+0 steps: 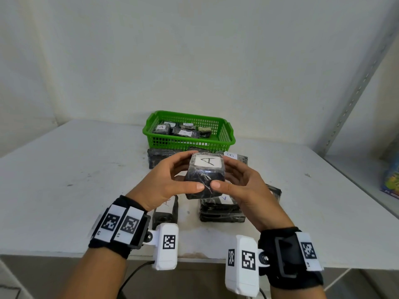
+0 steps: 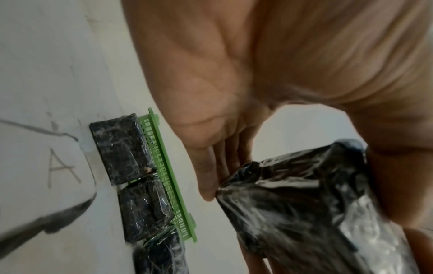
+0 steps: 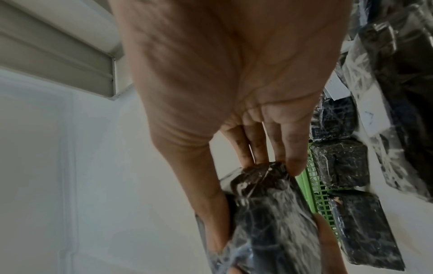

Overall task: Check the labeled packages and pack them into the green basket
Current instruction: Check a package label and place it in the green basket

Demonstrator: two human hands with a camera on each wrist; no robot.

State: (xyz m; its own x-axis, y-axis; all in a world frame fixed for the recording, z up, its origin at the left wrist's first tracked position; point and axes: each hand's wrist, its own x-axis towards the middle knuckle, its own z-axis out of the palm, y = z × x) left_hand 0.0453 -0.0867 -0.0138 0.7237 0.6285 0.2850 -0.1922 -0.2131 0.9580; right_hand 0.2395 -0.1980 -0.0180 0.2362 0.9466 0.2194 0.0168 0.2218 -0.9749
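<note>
I hold a black plastic-wrapped package (image 1: pixel 205 175) above the table between both hands; its white label reads A. My left hand (image 1: pixel 172 180) grips its left side and my right hand (image 1: pixel 239 182) its right side, with both thumbs on the near face. The left wrist view shows the package (image 2: pixel 304 194) against my fingers (image 2: pixel 206 178), and the right wrist view shows it (image 3: pixel 269 213) pinched below my fingers (image 3: pixel 293 153). The green basket (image 1: pixel 224 141) stands behind at the table's far edge with several labeled packages (image 1: pixel 185 132) inside.
More wrapped packages lie on the white table (image 1: pixel 64 180): a row in front of the basket (image 1: pixel 159 156), one labeled B (image 1: pixel 235 157), and two labeled A under my hands (image 1: pixel 166 210) (image 1: pixel 222 210). A metal shelf upright (image 1: pixel 356 87) stands at the right.
</note>
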